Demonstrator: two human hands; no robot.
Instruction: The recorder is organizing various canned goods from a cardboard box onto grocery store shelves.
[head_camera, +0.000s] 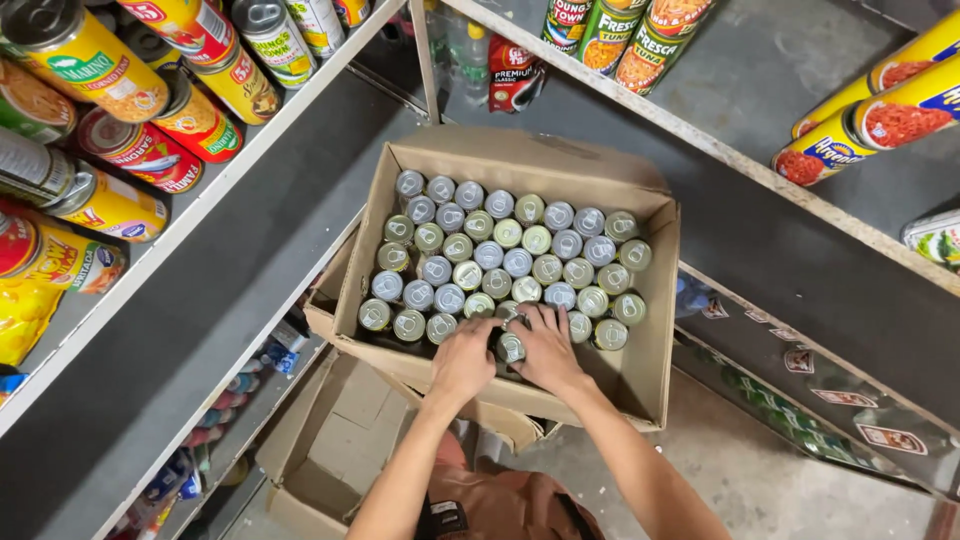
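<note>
While both reach into the carton (640, 385), left hand (462, 362) and right hand (547, 348) seemingly clasp one can (510, 347) between them.

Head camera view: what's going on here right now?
A person is bent over an open cardboard box packed with upright silver-topped cans in rows. Both hands are at the box's near edge: the left hand and right hand are closed around one can between them. The box sits between store shelves; the left shelf carries yellow and red cans on their sides. An emptier open carton lies lower down.
</note>
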